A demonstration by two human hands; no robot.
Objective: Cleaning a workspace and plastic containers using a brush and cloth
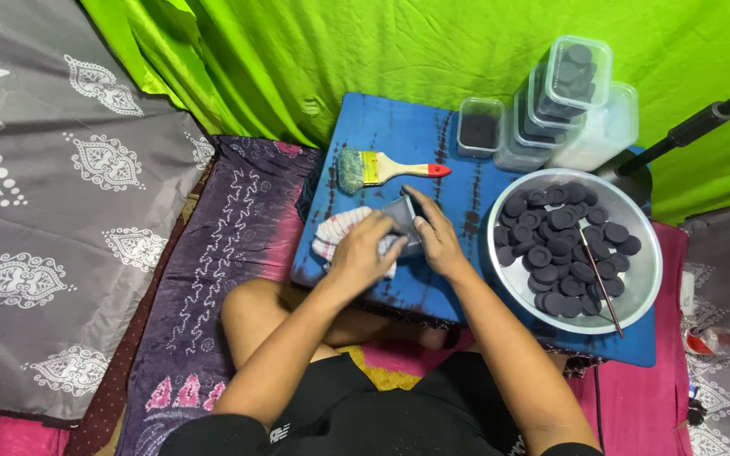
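Both hands, left hand (pixel 363 253) and right hand (pixel 434 238), fingers pinching grey holder (pixel 402 221) over striped cloth (pixel 337 234); slip risk toward disc-filled bowl (pixel 645 291).

Both bare forearms reached forward from the near edge and met at the middle. The left hand (pixel 363 253) lay palm down, fingers curled. The right hand (pixel 434 236) was cupped just beside it, fingers pointing far-left.
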